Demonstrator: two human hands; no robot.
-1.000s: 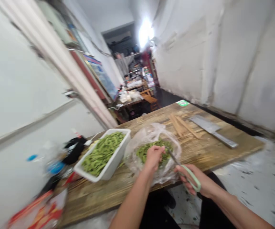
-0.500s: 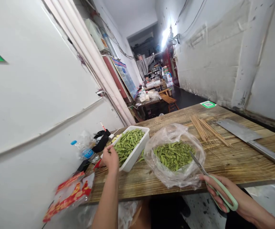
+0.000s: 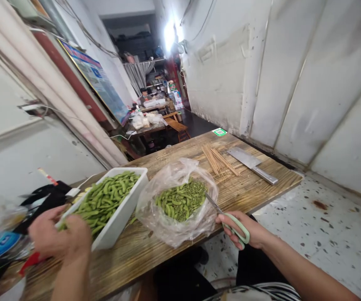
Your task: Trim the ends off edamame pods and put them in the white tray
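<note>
My right hand point(image 3: 241, 230) is closed around the pale green handles of a pair of scissors point(image 3: 234, 223). Their blades point up and left, with the tips at the right rim of a clear plastic bag point(image 3: 149, 205). Inside the bag lie green soybean pods point(image 3: 171, 205) and many small trimmed bits. On the left, my left hand point(image 3: 63, 234) is at the near left corner of a white tray point(image 3: 116, 228) heaped with green pods point(image 3: 108, 196). Its fingers are bent but smeared by motion, so whether they hold a pod cannot be made out.
Behind the bag are thin wooden skewers point(image 3: 216, 161) and a cleaver point(image 3: 251, 163) on the wooden table point(image 3: 180, 150). A water bottle point(image 3: 1, 244) and black cloth point(image 3: 47, 192) crowd the left side. A green-framed code card point(image 3: 219, 132) lies on the far edge.
The view has swung right, so everything sits farther left and the left hand looks larger. The scissors are still in my right hand beside the bag; my left hand stays by the tray.
</note>
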